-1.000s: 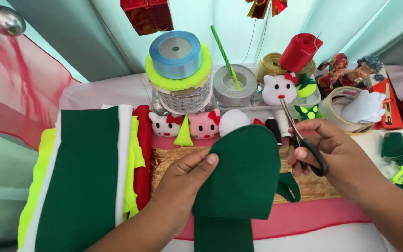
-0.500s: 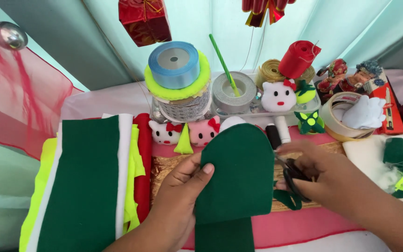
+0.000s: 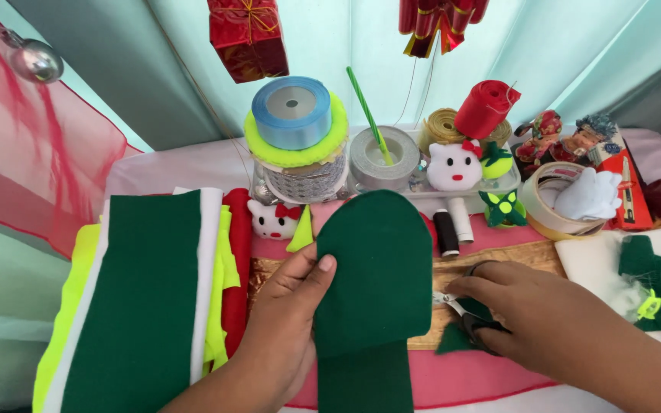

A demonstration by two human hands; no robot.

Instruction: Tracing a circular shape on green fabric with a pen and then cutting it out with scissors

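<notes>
On the left of the table lies your biggest item, a stack of felt sheets [image 3: 143, 298] with dark green on top and white, yellow and red edges showing under it. Next to it, in the middle, you hold up the green felt piece [image 3: 376, 275], which has a rounded top and a narrower strip at the bottom. Your left hand [image 3: 288, 321] grips it at its left edge, with the thumb pressed on the front and the fingers behind it. Your right hand [image 3: 518, 313] is low on the table just beside the right edge of the piece, closed around the black handles of the scissors [image 3: 464, 313]. Their blades point left toward the felt; how far they are opened, I cannot tell. A small green offcut [image 3: 453, 342] lies under this hand. Behind, you have a blue ribbon roll [image 3: 292, 111] on a yellow ring, a grey tape roll [image 3: 382, 157], a red felt roll [image 3: 487, 107], and two thread spools [image 3: 453, 229], one black and one white.
</notes>
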